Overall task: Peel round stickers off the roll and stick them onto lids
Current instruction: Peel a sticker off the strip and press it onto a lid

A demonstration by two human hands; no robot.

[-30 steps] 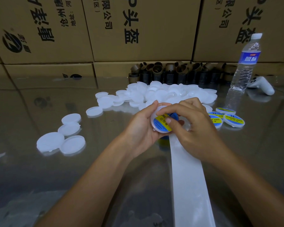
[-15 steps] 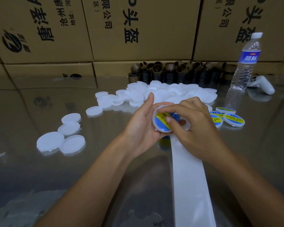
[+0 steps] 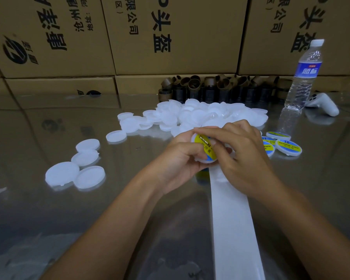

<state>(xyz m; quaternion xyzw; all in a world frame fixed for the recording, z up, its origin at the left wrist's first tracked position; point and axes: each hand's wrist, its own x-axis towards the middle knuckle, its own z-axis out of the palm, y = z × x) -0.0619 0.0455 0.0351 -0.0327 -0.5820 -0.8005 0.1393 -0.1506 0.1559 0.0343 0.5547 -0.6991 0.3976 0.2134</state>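
White lid (image 3: 206, 160): middle of the frame, lifted off the desk (image 3: 49, 219) and tilted face-up toward the camera, likely so the label can be centred by eye.
Sticker (image 3: 205, 145): round, yellow and blue, lying on the lid's face. A thumb partly hides it, so whether its edge is fully down cannot be told.
Left grip (image 3: 178, 158): fingers curled round the lid's left rim and back, bracing it against pressure.
Right grip (image 3: 245, 156): forefinger hooked over the top rim, thumb pressed on the sticker, seemingly smoothing it flat.
Strip (image 3: 234, 219): white backing runs from under the hands to the lower edge, close by for the next peel. The roll itself is hidden.
Pile (image 3: 200, 114): bare lids heaped just above the hands, within easy reach.
Done lids (image 3: 287, 147): labelled ones set apart at right, near the bottle (image 3: 303, 77), which separates finished from unfinished.
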